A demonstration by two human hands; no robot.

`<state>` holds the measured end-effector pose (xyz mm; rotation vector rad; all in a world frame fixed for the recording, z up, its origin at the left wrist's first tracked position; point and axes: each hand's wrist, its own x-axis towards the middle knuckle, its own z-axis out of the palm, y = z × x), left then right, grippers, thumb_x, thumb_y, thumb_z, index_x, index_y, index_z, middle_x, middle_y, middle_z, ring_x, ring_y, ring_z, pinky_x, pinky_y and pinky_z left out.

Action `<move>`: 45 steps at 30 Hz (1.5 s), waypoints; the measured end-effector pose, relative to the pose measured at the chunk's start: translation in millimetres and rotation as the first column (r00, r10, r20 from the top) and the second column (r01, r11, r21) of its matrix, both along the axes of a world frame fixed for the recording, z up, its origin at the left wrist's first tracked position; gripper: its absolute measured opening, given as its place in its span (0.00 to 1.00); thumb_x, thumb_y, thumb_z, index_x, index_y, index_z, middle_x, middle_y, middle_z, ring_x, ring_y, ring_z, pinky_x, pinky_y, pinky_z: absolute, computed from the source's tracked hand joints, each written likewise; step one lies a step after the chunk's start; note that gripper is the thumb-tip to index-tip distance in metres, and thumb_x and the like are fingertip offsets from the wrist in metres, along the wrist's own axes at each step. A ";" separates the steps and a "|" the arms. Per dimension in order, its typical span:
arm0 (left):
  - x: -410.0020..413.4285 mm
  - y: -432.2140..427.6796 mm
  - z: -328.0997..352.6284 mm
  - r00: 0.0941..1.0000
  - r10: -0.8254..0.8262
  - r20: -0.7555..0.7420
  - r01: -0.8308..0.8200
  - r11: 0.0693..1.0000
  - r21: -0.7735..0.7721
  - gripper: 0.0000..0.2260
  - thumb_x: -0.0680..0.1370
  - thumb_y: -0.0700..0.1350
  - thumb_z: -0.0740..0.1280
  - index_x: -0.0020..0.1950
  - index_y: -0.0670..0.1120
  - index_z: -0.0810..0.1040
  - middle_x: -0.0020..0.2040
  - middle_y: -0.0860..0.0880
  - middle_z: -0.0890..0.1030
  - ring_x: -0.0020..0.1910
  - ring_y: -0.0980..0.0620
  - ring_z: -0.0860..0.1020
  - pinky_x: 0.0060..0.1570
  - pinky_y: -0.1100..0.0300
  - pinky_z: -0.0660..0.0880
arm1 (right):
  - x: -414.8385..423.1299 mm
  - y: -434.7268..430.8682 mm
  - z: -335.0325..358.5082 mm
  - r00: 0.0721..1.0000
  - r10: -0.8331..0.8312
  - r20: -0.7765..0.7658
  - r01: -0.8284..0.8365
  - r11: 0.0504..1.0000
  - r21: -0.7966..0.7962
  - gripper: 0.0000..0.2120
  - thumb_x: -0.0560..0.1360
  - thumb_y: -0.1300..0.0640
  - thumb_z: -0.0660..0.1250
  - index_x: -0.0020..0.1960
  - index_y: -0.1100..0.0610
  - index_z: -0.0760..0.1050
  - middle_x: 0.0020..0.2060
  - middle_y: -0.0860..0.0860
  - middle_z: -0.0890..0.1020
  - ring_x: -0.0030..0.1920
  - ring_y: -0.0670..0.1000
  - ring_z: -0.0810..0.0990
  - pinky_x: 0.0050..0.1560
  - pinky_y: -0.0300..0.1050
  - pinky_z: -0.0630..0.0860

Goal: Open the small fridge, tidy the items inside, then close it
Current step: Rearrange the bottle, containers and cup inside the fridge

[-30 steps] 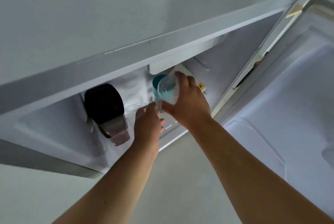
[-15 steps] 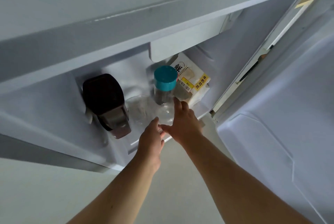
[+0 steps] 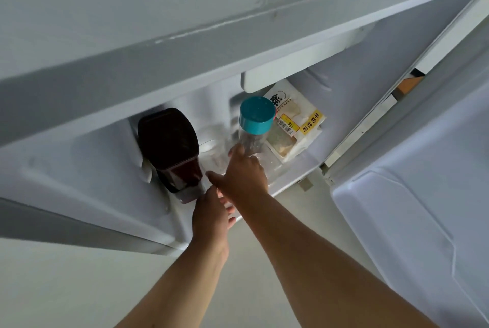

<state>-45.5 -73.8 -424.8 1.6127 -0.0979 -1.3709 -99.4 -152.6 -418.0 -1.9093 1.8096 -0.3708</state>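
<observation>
The small fridge (image 3: 185,63) stands open, and I look down into it. A clear bottle with a teal cap (image 3: 256,116) stands upright on the fridge floor. My right hand (image 3: 243,171) reaches in at the bottle's base. Its fingers are spread, the thumb points left and the index finger touches the bottle's side. A clear cup (image 3: 211,153) sits just left of the bottle, half hidden by the hand. A jug with a dark lid (image 3: 169,142) stands further left. My left hand (image 3: 211,216) hovers at the floor's front edge, empty.
A packet of sliced bread (image 3: 293,126) with a yellow label leans in the back right corner behind the bottle. The open door (image 3: 410,222) hangs at the right. A white shelf piece (image 3: 291,68) juts out above the bread. Pale floor lies below.
My right hand has set the teal-capped bottle upright on the fridge floor and slid down to its base. My left hand has drawn back from the clear cup to the front edge.
</observation>
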 end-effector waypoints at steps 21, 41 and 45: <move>-40.7 -29.3 8.6 0.992 -0.122 -0.022 0.118 0.983 -0.142 0.05 0.82 0.52 0.64 0.53 0.57 0.79 0.55 0.54 0.84 0.46 0.57 0.86 0.45 0.58 0.79 | -93.0 5.5 35.1 0.990 0.127 -0.060 -0.138 0.960 -0.243 0.30 0.76 0.50 0.75 0.75 0.50 0.69 0.68 0.55 0.75 0.58 0.59 0.83 0.57 0.53 0.81; 6.4 1.3 105.7 0.943 0.311 0.122 -0.269 0.924 -0.271 0.22 0.75 0.64 0.58 0.38 0.52 0.84 0.35 0.51 0.84 0.26 0.53 0.75 0.28 0.57 0.73 | 11.8 -3.3 117.6 0.899 0.145 0.412 -0.200 0.975 0.092 0.15 0.78 0.37 0.67 0.49 0.49 0.78 0.40 0.42 0.82 0.41 0.42 0.80 0.37 0.41 0.70; 7.7 1.6 107.0 0.946 0.294 0.136 -0.253 0.933 -0.257 0.20 0.80 0.60 0.58 0.42 0.50 0.83 0.36 0.51 0.84 0.26 0.55 0.75 0.24 0.63 0.72 | 14.9 -3.1 124.5 0.878 0.159 0.451 -0.224 0.970 0.095 0.11 0.81 0.45 0.67 0.45 0.52 0.75 0.41 0.47 0.82 0.42 0.49 0.80 0.42 0.44 0.70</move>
